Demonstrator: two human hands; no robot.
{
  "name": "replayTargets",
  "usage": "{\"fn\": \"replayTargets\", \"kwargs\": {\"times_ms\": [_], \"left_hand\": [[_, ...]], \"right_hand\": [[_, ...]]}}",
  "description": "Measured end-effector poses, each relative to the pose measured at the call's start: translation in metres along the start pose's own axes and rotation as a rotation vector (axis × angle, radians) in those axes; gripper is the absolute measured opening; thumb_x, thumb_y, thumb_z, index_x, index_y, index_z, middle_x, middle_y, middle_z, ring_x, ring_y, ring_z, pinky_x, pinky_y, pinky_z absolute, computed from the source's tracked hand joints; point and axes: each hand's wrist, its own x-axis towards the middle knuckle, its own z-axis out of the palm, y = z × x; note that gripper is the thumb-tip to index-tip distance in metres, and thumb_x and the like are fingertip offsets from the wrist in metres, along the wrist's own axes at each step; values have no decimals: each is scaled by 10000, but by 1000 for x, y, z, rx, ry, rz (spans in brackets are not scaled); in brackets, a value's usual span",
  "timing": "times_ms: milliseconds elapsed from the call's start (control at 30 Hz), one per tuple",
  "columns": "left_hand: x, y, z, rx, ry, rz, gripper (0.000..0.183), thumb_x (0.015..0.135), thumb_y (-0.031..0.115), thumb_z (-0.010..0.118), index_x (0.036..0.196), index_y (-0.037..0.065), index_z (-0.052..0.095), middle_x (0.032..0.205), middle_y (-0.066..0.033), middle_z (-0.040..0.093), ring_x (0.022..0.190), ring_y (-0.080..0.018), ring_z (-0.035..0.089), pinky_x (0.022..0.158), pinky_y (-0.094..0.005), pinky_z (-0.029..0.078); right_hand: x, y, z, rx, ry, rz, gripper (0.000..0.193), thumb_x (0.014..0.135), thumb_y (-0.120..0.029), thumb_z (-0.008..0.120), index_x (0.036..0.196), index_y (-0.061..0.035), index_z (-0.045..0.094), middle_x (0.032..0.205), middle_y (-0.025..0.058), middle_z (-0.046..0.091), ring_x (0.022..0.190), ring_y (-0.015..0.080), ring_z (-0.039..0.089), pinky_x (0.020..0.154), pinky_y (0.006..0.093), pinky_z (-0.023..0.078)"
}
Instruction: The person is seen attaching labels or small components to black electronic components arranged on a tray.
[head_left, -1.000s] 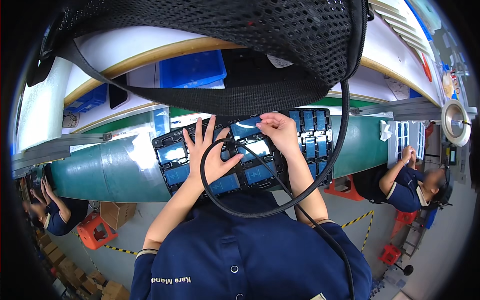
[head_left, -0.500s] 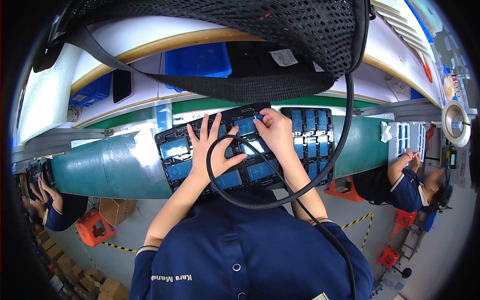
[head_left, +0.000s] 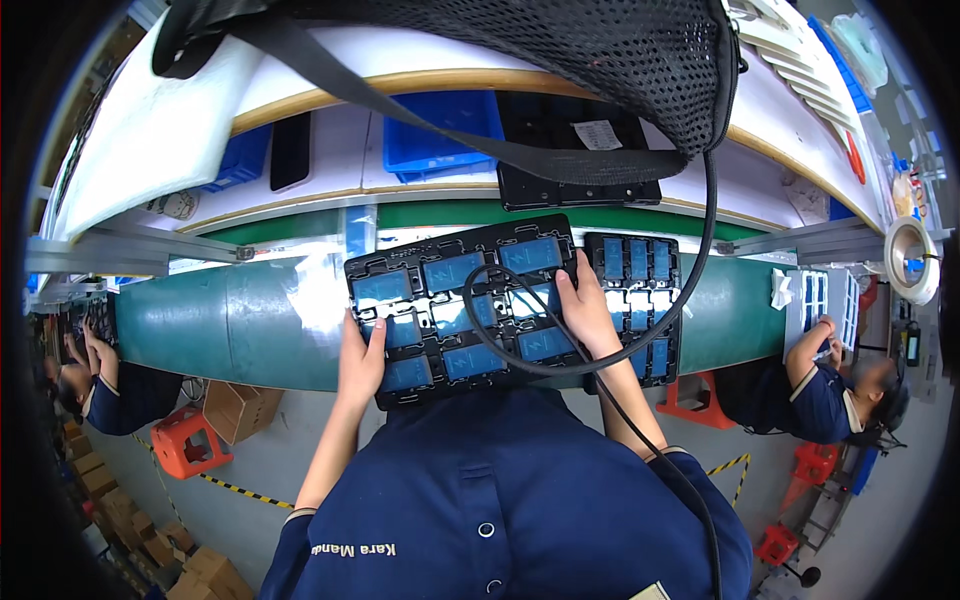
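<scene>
A black tray (head_left: 410,254) with several flat blue rectangular pieces (head_left: 452,272) in its pockets lies tilted before me, close to my body. My left hand (head_left: 360,358) grips its left edge, with the thumb on top. On its right edge my right hand (head_left: 588,308) is closed, thumb over the rim and fingers mostly hidden. A black cable (head_left: 545,369) loops in front of the tray and hides part of the pieces. Just right of my right hand, a second black tray (head_left: 594,241) holds similar smaller blue pieces.
The trays lie on a green work surface (head_left: 270,330). Beyond it a shelf bears a blue bin (head_left: 440,130), another black tray (head_left: 575,190) and a dark phone (head_left: 291,150). A black mesh bag (head_left: 600,70) hangs overhead. People sit at work far left and far right.
My left hand has moved from flat across the tray to its left edge. My right hand has gone from a blue piece to the right edge. The tray now sits slightly differently in view.
</scene>
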Motion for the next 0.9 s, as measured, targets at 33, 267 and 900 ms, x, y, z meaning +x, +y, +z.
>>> {"fn": "replayTargets", "kwargs": {"times_ms": [33,267,900], "left_hand": [[-4,2,10,-125,57,-2,642,983,301,463,1409,-120,232,1410,-286,379,1320,-361,377,1085,-364,286],[0,-20,15,-243,59,76,634,1007,305,406,1442,-97,179,1478,-265,268,1386,-330,258,1127,-364,199],[-6,3,23,165,138,231,588,984,334,442,1447,9,283,1477,-314,203,1354,-448,267,1111,-444,233]], "right_hand": [[1,5,-3,17,4,-27,610,940,-275,518,1356,135,341,1316,349,452,1261,415,451,1063,376,344],[-15,4,-22,551,-56,-42,541,889,51,534,1392,49,335,1306,180,511,1191,227,502,990,301,383],[-171,161,-119,1284,264,124,524,760,42,527,1279,29,459,1208,170,591,1109,297,587,983,419,459]]}}
